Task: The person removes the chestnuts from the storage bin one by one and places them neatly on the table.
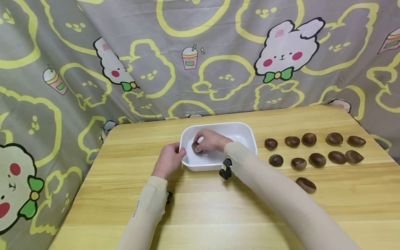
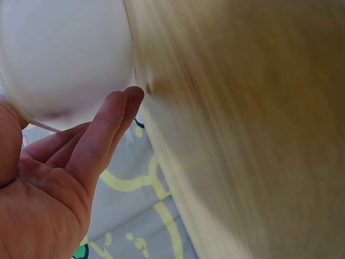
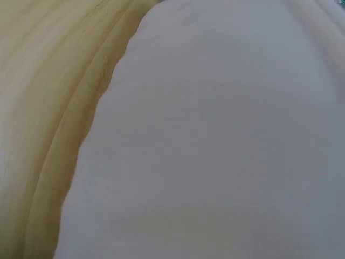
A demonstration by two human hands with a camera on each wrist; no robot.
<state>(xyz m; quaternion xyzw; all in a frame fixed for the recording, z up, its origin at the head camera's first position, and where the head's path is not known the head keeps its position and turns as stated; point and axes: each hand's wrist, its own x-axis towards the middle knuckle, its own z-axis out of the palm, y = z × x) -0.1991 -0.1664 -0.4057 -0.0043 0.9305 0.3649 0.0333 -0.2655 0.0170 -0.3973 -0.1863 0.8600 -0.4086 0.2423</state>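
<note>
A white plastic basin (image 1: 243,137) stands on the wooden table. Inside its left part, my right hand (image 1: 211,140) pinches a brown chestnut (image 1: 195,147) with the fingertips, low over the bottom. My left hand (image 1: 168,159) holds the basin by its left end. In the left wrist view, the fingers of the left hand (image 2: 64,172) lie along the outside wall of the basin (image 2: 70,54), with the thumb near the rim. The right wrist view shows mostly the pale wall of the basin (image 3: 215,135), and the right hand is out of that view.
Several chestnuts (image 1: 317,160) lie in loose rows on the right of the table (image 1: 200,208). One chestnut (image 1: 306,185) lies nearer, close to the right forearm. A grey patterned curtain (image 1: 218,45) hangs behind the table and at its left.
</note>
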